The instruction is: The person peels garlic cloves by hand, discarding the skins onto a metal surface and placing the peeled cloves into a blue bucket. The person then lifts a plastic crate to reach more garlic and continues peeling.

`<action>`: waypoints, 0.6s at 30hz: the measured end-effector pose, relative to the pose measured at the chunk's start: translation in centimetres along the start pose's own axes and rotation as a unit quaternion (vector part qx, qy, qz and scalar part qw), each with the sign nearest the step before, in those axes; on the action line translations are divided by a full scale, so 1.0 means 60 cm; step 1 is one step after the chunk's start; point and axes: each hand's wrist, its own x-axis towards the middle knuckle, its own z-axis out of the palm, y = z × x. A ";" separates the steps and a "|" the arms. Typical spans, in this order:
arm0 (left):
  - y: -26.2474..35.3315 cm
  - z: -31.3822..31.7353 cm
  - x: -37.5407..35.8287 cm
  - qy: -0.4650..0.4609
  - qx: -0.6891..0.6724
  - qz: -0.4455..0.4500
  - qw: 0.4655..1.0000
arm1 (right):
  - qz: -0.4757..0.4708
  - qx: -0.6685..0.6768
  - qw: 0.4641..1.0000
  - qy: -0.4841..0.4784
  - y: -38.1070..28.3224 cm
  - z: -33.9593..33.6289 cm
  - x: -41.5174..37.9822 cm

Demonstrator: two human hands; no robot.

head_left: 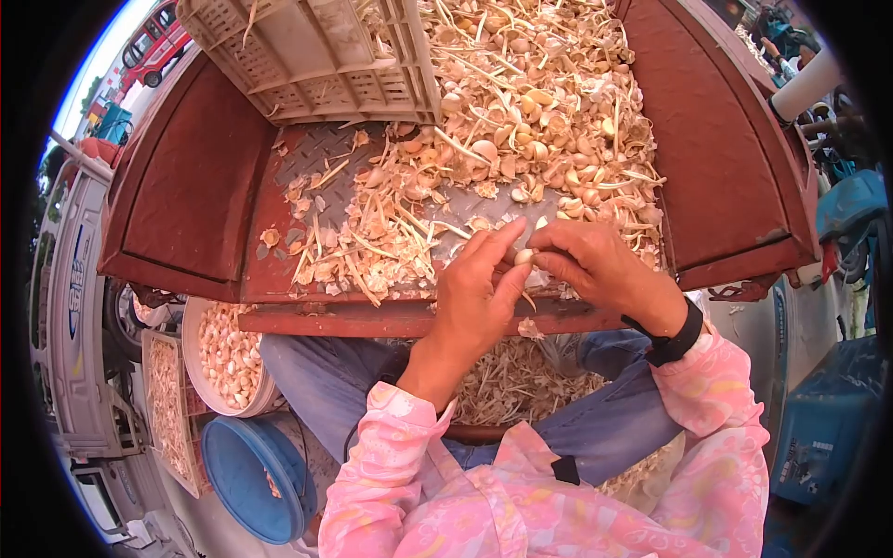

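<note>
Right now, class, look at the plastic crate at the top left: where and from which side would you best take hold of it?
Grip the crate by its near bottom rim, coming from the person's side of the red tray. That edge faces the hands, is bare of garlic skins, and the slotted wall above it offers finger holes. Both hands, left hand and right hand, are busy with a clove.

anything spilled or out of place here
Yes: papery garlic skins have fallen off the red truck bed onto the person's lap, below the hands. The beige crate sits tipped at the bed's back. Both hands pinch one garlic clove.
</note>
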 end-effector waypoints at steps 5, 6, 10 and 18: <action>-0.006 -0.008 -0.006 -0.070 -0.074 -0.057 0.993 | -0.014 -0.038 0.999 -0.019 -0.014 0.001 -0.015; -0.007 -0.006 -0.007 -0.069 -0.135 -0.091 0.984 | -0.004 -0.063 0.998 -0.027 -0.022 0.000 -0.019; -0.008 0.002 -0.008 -0.078 -0.263 -0.174 0.946 | 0.037 -0.173 0.984 -0.016 -0.038 0.016 -0.031; 0.010 -0.030 0.006 -0.169 -0.115 -0.066 0.977 | 0.097 -0.088 0.991 -0.016 0.001 0.006 -0.005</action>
